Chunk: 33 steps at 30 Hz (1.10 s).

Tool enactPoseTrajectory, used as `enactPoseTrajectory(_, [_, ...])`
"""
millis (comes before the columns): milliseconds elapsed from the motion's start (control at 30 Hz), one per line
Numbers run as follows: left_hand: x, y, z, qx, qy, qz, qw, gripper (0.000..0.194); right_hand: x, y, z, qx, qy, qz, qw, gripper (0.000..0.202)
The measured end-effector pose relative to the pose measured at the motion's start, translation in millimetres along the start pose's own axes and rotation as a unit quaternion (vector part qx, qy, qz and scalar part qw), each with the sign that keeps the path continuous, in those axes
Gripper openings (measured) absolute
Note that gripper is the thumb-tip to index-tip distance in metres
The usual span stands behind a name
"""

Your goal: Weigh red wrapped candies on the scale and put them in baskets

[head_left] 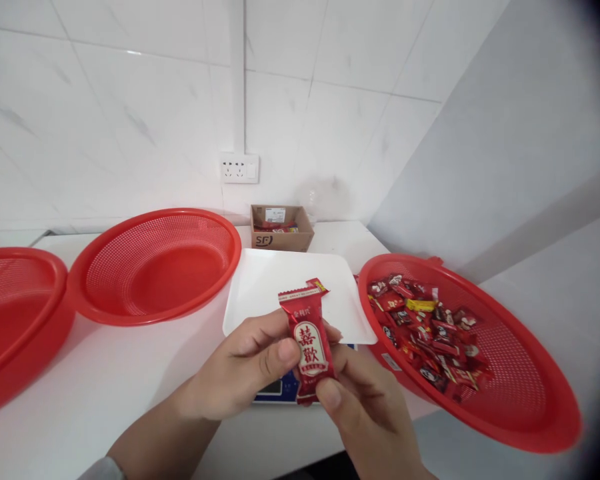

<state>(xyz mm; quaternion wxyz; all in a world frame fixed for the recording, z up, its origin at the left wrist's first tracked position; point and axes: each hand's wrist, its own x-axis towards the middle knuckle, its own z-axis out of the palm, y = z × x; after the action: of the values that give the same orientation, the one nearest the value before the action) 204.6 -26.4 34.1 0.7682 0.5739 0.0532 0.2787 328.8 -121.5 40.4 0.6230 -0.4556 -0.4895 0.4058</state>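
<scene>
A red wrapped candy (307,343) with a cream label and red characters is held upright between my two hands. My left hand (245,363) pinches its left side, thumb on the front. My right hand (367,400) grips its lower right edge, thumb near the bottom. Another red and yellow wrapper end (318,286) sticks out behind the candy's top; I cannot tell whether it belongs to a second candy. Behind the hands lies a white tray (270,273) on a blue scale (287,387), whose display is partly hidden by my hands.
On the right, a red plastic basket (520,347) holds many wrapped candies (425,327). Two more red baskets, one nearer the middle (175,267) and one at the left edge (15,320), stand on the white table (130,373). A cardboard box (283,241) with wrapped pieces sits by the wall.
</scene>
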Motion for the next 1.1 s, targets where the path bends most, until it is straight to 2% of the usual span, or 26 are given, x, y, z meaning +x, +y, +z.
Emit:
enactPoseTrajectory(133, [2.4, -0.1, 1.3, -0.028, 0.004, 0.001, 1.000, 0.036, 0.7, -0.6, -0.3, 0.033, -0.004, 0.007, 0.999, 0.025])
enactPoseTrajectory(333, [5.0, 1.0, 6.3, -0.109, -0.036, -0.018, 0.993, 0.036, 0.8, -0.8, -2.4, 0.003, -0.009, -0.005, 1.000, 0.031])
enactPoseTrajectory(500, [5.1, 1.9, 4.6, -0.089, -0.037, 0.009, 0.995, 0.033, 0.6, -1.0, -1.6, -0.005, -0.009, -0.008, 1.000, 0.030])
enactPoseTrajectory(733, [3.4, 3.1, 4.6, -0.090, -0.032, 0.001, 0.995, 0.033, 0.0, 0.7, -0.1, 0.008, 0.001, -0.014, 1.000, 0.027])
enactPoseTrajectory(1100, [5.4, 1.8, 4.1, -0.069, -0.028, 0.002, 0.997, 0.036, 1.6, -4.9, 1.2, -0.031, -0.011, -0.029, 0.999, 0.028])
